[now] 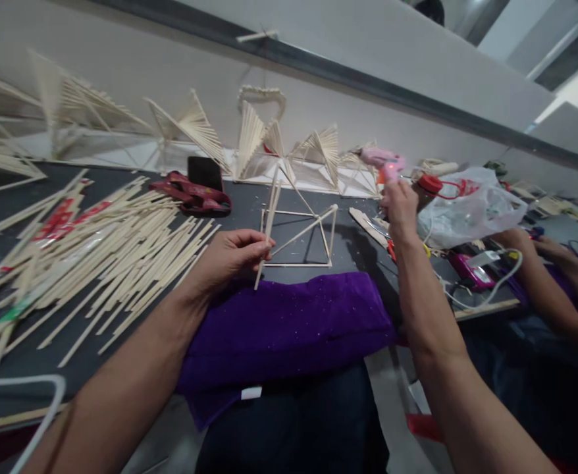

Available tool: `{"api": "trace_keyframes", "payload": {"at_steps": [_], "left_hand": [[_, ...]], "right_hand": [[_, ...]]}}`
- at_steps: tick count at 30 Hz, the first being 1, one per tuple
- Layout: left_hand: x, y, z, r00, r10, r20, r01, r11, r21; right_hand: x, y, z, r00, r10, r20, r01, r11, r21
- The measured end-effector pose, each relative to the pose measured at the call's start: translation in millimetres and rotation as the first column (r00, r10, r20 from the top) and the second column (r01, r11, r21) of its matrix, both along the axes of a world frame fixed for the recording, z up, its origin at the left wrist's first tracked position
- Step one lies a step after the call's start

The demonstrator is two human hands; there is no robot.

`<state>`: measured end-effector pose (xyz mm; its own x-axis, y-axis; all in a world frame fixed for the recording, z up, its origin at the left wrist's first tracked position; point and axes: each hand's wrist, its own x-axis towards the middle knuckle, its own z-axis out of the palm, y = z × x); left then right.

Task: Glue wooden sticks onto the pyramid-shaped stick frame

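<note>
The right hand (400, 203) partly hides the glue gun (384, 162).

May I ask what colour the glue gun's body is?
Pink; the glue gun shows in the head view.

One left hand (248, 250), one right hand (401, 201); two arms (546, 283) of a co-worker. One glue gun (382, 160), one square frame (296, 264), one cloth (293, 322) with one tag (251, 393), one bag (476, 210), one bottle (423, 199) with one cap (430, 183). At least five fan-shaped models (251, 135). At least two sticks (272, 209) in the left hand; loose sticks (135, 263) by the dozen, too overlapped for an exact count.
</note>
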<state>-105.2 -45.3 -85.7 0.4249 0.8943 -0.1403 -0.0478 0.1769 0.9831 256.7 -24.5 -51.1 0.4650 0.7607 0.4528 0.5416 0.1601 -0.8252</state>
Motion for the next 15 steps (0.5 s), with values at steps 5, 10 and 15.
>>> {"api": "trace_keyframes", "payload": {"at_steps": [5, 10, 15], "left_hand": [[1.5, -3.7, 1.0, 0.999, -0.023, 0.023, 0.022, 0.999, 0.039], [3.0, -2.7, -1.3, 0.998, 0.064, 0.009, -0.064, 0.996, 0.064], [5.4, -4.4, -3.0, 0.992, 0.122, -0.029, -0.118, 0.987, 0.109]], "right_hand": [[-30.6, 3.7, 35.0, 0.940, 0.236, -0.248, -0.173, 0.952, 0.251], [-62.6, 9.5, 56.4, 0.787, 0.545, -0.290, -0.502, 0.838, 0.211], [-77.6, 18.6, 52.8, 0.763, 0.594, -0.254, -0.577, 0.804, 0.144]]}}
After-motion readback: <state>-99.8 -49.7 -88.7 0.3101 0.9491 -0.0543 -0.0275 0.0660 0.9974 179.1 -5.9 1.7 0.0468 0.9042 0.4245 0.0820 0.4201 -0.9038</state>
